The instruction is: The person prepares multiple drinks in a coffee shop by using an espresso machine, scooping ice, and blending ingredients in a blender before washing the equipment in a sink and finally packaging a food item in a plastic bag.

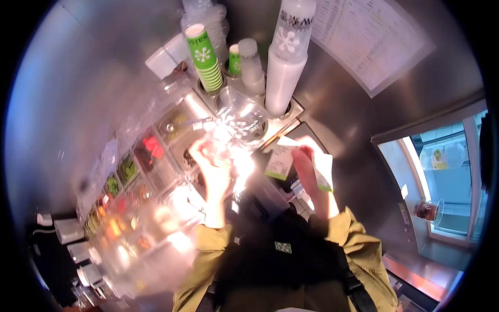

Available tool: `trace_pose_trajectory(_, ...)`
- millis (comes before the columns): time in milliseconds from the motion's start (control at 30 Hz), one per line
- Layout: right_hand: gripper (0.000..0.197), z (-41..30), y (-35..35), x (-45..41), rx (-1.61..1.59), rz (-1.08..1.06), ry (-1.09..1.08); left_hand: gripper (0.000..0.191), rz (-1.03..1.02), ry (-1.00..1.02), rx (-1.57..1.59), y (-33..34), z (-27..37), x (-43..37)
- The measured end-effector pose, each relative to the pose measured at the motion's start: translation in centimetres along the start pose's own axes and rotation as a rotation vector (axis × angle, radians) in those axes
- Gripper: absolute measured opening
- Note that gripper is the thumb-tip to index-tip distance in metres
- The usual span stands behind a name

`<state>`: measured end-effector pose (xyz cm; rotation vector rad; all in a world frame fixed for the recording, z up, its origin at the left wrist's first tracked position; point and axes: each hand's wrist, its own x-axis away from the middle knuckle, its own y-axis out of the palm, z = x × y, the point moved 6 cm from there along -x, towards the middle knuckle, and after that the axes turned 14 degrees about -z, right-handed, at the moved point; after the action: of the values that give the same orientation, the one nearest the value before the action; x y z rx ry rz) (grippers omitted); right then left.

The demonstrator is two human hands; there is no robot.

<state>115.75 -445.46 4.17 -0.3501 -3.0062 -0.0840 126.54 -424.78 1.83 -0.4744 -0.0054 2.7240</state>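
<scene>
My right hand (306, 163) pinches white paper labels over the dark counter. One label (279, 162) hangs to the left of the fingers and another label (323, 170) to the right. Both bear print and a green lower edge. Strong glare washes out my left hand (214, 162), its fingers curled at the near end of a clear plastic cup (242, 109) with a white logo. Whether that hand grips the cup is hidden by the glare. The cup lies tilted over the steel cup holder (294, 111).
A green paper cup stack (203, 58) and tall translucent cup stack (287, 74) stand behind. Left are ingredient tubs, one holding red pieces (153, 147). Printed sheets (366, 43) hang on the steel wall. A filled clear cup (426, 210) stands by the opening at right.
</scene>
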Motion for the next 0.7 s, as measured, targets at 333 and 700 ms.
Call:
trace_pose_trajectory(333, 0.01, -3.7, -1.1, 4.5, -0.397, -0.351, -0.361, 0.069, 0.182, -0.058, 0.54, 11.0, 5.3, 9.9)
trace_pose_trajectory(700, 0.066, -4.7, -2.2, 10.0, 0.057, -0.283, -0.366, 0.071, 0.342, 0.07, 0.65, 14.8, 9.8, 17.6)
